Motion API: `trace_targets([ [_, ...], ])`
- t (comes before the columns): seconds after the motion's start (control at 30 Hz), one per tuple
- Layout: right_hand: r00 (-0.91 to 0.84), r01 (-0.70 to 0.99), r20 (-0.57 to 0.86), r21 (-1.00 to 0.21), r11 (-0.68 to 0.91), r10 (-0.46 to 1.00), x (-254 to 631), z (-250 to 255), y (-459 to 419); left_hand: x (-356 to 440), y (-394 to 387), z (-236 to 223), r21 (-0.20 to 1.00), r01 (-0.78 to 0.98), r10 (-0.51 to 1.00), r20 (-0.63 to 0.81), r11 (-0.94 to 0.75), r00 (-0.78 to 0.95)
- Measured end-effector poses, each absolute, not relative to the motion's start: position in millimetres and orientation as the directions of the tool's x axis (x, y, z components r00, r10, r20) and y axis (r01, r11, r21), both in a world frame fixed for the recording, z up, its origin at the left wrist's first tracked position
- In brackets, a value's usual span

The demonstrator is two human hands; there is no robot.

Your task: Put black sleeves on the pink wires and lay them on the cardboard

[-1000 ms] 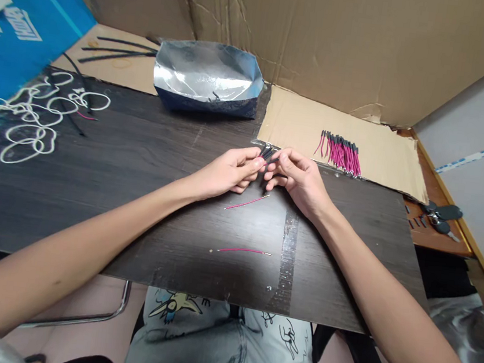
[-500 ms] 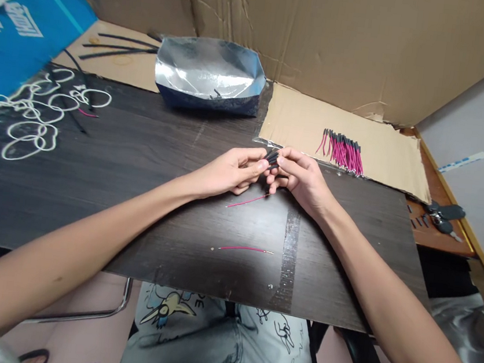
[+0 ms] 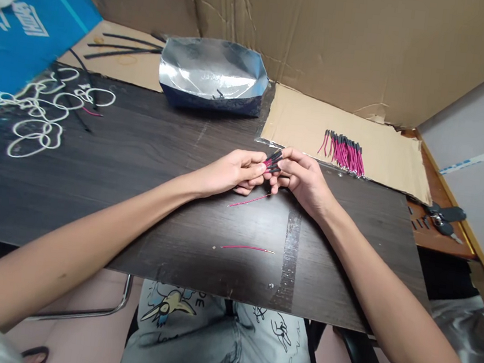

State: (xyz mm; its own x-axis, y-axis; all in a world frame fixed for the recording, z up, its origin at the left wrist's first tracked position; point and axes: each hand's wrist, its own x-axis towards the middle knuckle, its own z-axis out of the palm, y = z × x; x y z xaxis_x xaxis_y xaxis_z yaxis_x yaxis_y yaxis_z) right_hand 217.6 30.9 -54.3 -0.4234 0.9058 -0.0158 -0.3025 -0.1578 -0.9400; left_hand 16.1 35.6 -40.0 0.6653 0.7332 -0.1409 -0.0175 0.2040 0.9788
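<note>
Above the middle of the table, my left hand (image 3: 243, 172) is closed round a small bundle of pink wires (image 3: 275, 159) with black sleeves on their ends. My right hand (image 3: 299, 169) meets it from the other side, its thumb and forefinger pinching the black sleeve ends. Most of the wires' length is hidden inside my left hand. Below the hands, a single pink wire (image 3: 248, 200) reaches to the right hand's lower fingertips; whether they grip it I cannot tell. Another pink wire (image 3: 246, 248) with bare metal ends lies nearer the table's front edge.
A row of black-tipped pink wires (image 3: 347, 154) lies on a cardboard sheet (image 3: 295, 115). A silver-lined bag (image 3: 212, 76) stands open at the back. White rubber bands (image 3: 38, 129) lie at left, black tubes (image 3: 123, 48) behind. Keys (image 3: 445, 219) rest at the right.
The bundle has shifted slightly between my hands, and pink wire now shows beside my left thumb where mostly black showed before. The loose wires on the table stay put.
</note>
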Motion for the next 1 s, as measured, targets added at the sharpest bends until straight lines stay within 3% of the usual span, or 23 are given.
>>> trace_targets([
  [0.27, -0.428, -0.315, -0.023, -0.933, -0.173, 0.904, 215.5, -52.1, 30.8, 18.7, 34.3, -35.4, 0.987, 0.081, 0.737, -0.156, 0.137, 0.658],
  [0.57, -0.454, -0.279, -0.003, -0.949, -0.146, 0.891, 214.5, -51.0, 27.7, 20.7, 29.3, -36.9, 0.997, 0.078, 0.700, -0.059, 0.005, 0.712],
  [0.7, -0.487, -0.289, 0.025, -0.948, -0.133, 0.873, 217.7, -51.5, 27.7, 21.0, 29.7, -37.9, 0.999, 0.007, 0.707, -0.038, 0.047, 0.706],
  [1.0, -0.475, -0.259, 0.040, -0.961, -0.097, 0.879, 216.2, -56.7, 28.8, 20.8, 29.9, -35.5, 0.974, 0.036, 0.701, -0.187, 0.224, 0.688],
])
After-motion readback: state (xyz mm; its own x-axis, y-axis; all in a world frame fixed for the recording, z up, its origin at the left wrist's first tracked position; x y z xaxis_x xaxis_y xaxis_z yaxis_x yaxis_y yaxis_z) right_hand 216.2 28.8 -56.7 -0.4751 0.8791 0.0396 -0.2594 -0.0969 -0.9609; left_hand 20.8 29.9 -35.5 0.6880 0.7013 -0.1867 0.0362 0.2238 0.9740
